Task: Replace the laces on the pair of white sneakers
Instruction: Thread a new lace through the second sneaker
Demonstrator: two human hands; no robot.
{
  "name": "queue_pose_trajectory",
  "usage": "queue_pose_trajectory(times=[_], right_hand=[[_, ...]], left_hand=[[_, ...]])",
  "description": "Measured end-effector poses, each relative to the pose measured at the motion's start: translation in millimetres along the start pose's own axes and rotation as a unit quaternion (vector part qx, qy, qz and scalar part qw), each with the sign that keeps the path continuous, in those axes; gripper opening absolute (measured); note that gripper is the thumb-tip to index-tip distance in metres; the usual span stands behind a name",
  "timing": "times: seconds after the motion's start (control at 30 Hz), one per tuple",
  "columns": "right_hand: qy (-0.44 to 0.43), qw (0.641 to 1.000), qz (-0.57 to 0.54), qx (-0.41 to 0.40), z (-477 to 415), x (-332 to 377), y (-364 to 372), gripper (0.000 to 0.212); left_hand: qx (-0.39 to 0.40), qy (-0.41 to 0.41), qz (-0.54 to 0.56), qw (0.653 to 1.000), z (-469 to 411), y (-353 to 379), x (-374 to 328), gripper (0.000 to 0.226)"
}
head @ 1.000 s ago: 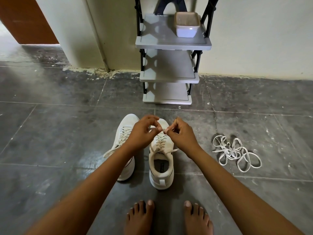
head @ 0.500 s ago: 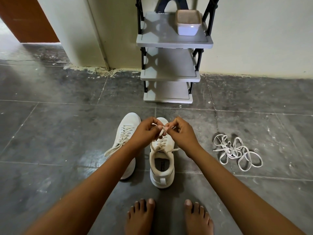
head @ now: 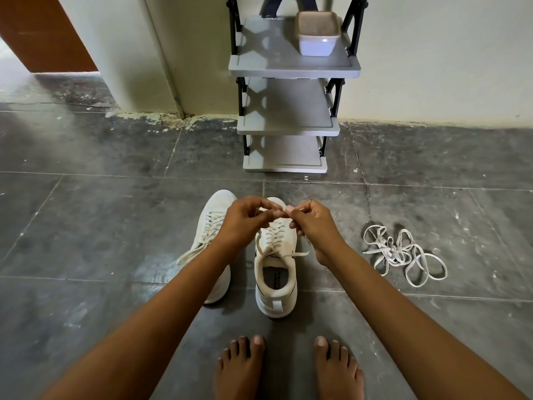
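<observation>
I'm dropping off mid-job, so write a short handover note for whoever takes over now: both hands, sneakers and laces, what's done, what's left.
Left hand: grip pinched on the lace above the toe end of the right-side sneaker.
Right hand: grip pinched on the same lace, fingertips almost meeting the left's.
Second sneaker: on the floor just left of it, laced, ends loose.
Loose laces: tangled on the floor to the right, untouched.
Done: both sneakers show threaded laces.
Left: finish and tie. I cannot tell whether the tangle is old or new laces.
</observation>
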State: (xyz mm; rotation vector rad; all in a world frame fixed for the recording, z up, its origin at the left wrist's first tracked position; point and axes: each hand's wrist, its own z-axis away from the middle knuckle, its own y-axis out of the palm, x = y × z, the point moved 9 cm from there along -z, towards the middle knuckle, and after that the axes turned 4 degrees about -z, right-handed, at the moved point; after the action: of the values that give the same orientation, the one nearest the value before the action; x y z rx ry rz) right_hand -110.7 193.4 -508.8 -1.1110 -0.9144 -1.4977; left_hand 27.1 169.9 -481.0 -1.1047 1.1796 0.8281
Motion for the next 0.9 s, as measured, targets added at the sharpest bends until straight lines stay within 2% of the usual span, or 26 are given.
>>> queue_pose_trajectory(times=[0.07, 0.17, 0.23, 0.3, 0.33, 0.37, 0.4, 0.43, 0.47, 0.53, 0.6, 0.63, 0.7, 0.8, 0.9], right_hand=[[0.011, 0.999, -0.022, -0.043, -2, -4, -9, 0.016], [0.032, 0.986, -0.087, -0.135, -2, -12, -28, 0.018], [0.051, 0.963, -0.224, -0.137, -3, -16, -26, 0.017], [0.058, 0.93, -0.342, -0.119, -6, -16, -21, 0.015], [0.065, 0.929, -0.349, -0.104, -8, -15, -18, 0.015], [0.072, 0.946, -0.304, -0.086, -8, -15, -15, 0.015], [0.065, 0.977, -0.194, -0.066, -9, -14, -16, 0.016], [0.036, 0.998, -0.034, -0.041, -12, -11, -17, 0.019], [-0.014, 0.991, 0.134, -0.016, -13, -6, -17, 0.024], [-0.1, 0.92, 0.376, 0.049, -14, -7, -9, 0.031], [-0.11, 0.854, 0.496, 0.11, -12, -23, -4, 0.029], [-0.105, 0.837, 0.523, 0.121, -12, -30, -6, 0.026], [-0.087, 0.847, 0.516, 0.09, -16, -36, -20, 0.02], [-0.059, 0.862, 0.499, 0.07, -21, -41, -37, 0.027], [-0.056, 0.857, 0.493, 0.14, -16, -48, -30, 0.034]], left_hand=[[-0.041, -0.021, 0.036, 0.998, -1, -10, 8, 0.005], [-0.111, -0.099, 0.135, 0.98, 1, -31, 32, 0.016], [-0.122, -0.135, 0.289, 0.94, 1, -33, 43, 0.017], [-0.117, -0.138, 0.382, 0.906, -2, -33, 43, 0.019], [-0.118, -0.139, 0.393, 0.901, -3, -32, 42, 0.021], [-0.126, -0.146, 0.383, 0.903, -3, -32, 44, 0.023], [-0.14, -0.158, 0.351, 0.912, -2, -33, 48, 0.023], [-0.154, -0.162, 0.284, 0.933, -2, -38, 52, 0.023], [-0.156, -0.152, 0.187, 0.958, -1, -44, 52, 0.022], [-0.111, -0.091, -0.036, 0.989, -1, -47, 46, 0.02], [-0.012, -0.023, -0.244, 0.969, 0, -34, 41, 0.014], [0.043, -0.005, -0.331, 0.943, 3, -25, 44, 0.014], [0.121, -0.004, -0.426, 0.897, 10, -14, 54, 0.017], [0.132, -0.039, -0.421, 0.897, 12, -19, 61, 0.016], [0.147, -0.053, -0.453, 0.878, 11, -20, 62, 0.013]])
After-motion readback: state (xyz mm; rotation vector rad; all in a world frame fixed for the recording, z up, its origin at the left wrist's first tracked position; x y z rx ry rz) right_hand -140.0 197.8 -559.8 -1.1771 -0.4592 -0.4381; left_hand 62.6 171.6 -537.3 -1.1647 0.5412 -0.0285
